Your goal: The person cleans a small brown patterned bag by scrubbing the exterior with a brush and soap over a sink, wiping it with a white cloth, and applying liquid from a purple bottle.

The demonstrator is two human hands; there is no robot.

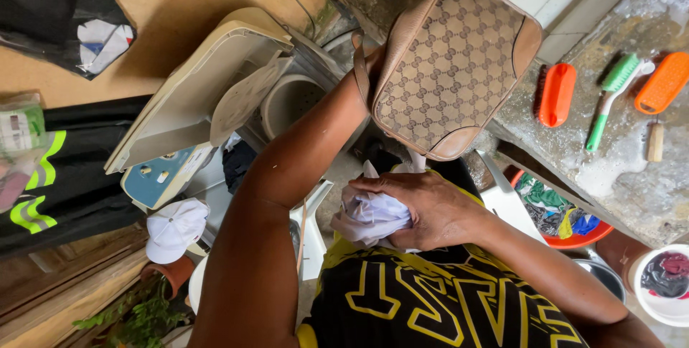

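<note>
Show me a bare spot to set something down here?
The grey stone slab has bare room below the orange scrub brush and green-handled brush. It is crowded around the left hand holding the brown patterned bag and the right hand gripping white cloth.

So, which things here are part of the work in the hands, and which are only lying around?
In hand:
- patterned brown bag, held up by the left hand
- white cloth, bunched in the right hand

Lying about:
- two orange brushes on the stone counter
- green brush
- white cap
- open washing machine
- red basin of clothes
</note>
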